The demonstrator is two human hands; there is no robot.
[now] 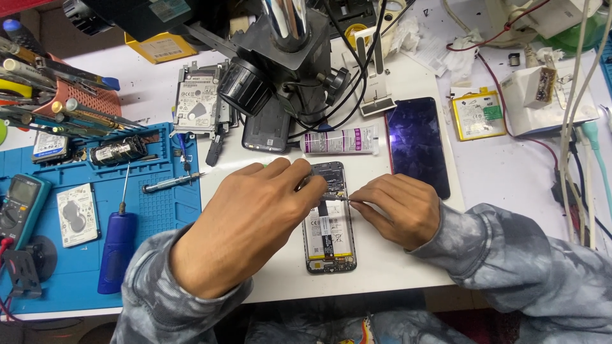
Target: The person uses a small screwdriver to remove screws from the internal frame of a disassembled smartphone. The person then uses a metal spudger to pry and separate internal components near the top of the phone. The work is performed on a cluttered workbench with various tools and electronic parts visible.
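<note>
On the white bench, hands (255, 223) steady a flat, opened phone (329, 229).

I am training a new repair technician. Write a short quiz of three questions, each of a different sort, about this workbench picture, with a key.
1. True or false: the opened phone lies with its back cover removed.
2. Which hand holds a thin tool at the phone's upper part? A) left hand B) right hand
3. Fill in: right of the white glue tube lies a dark ____ panel.

Key: 1 true; 2 B; 3 screen.
</note>
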